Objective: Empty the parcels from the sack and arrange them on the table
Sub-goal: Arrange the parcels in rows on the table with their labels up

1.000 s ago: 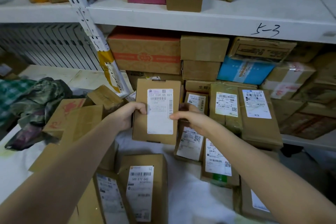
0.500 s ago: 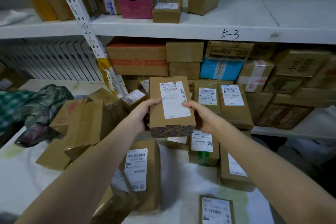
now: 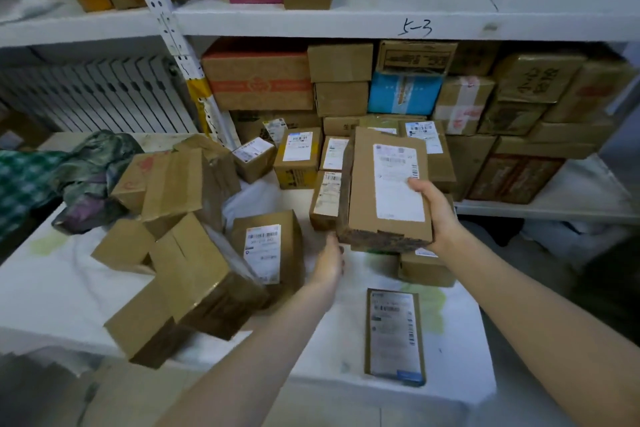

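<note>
Parcel (image 3: 384, 191) with a white label (face up, slightly tilted) sits above the table (image 3: 48, 291) in the right hand (image 3: 438, 218), thumb on the label, fingers curled beneath. Left hand (image 3: 329, 262) is loosely open, holding nothing, fingertips at the parcel's lower corner.

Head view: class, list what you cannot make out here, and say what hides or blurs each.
All in the head view:
- Label on the held parcel: print blurred and too small.
- Left hand: blur hides whether its fingertips touch the parcel's corner.
- Box below the right hand: mostly covered by that parcel and wrist.
</note>
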{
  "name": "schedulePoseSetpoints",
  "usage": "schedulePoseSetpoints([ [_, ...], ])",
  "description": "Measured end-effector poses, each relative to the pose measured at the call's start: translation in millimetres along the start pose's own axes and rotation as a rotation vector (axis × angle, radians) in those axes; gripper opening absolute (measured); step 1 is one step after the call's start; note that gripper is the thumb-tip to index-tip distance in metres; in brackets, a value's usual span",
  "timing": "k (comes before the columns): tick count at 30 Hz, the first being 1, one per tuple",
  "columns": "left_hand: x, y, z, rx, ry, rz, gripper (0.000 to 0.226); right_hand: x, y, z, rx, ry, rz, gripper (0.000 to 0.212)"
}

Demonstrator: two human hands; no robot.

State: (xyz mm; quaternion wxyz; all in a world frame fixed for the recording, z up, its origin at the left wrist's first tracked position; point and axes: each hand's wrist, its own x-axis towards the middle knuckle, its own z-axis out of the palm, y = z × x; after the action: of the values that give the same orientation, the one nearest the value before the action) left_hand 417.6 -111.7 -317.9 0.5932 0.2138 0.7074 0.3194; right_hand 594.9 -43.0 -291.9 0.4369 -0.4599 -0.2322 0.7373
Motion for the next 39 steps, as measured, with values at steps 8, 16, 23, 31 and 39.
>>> schedulePoseSetpoints([
  [8,-23.6,-81.0,59.8,0.694,-0.018,0.048,0.113,-32.9,-2.5,-64.1,-0.141,-0.036,0.038,0.03],
  [16,-34.1,-94.6,66.8,0.698,0.29,0.04,0.117,-72.9,-4.6,-128.7,-0.285,-0.175,0.257,0.049],
  [23,-45.3,-42.6,33.8,0.556,0.463,0.012,0.13,-85.3,4.3,-145.4,-0.565,-0.271,0.504,0.065],
  [31,-60.1,-29.5,28.4,0.621,0.507,0.112,0.125,-76.9,39.0,-129.1,-0.584,-0.316,0.652,0.053],
  [39,-58.3,-40.2,22.6,0.619,0.42,0.086,0.125,-68.7,68.1,-100.3,-1.272,0.022,0.348,0.03],
])
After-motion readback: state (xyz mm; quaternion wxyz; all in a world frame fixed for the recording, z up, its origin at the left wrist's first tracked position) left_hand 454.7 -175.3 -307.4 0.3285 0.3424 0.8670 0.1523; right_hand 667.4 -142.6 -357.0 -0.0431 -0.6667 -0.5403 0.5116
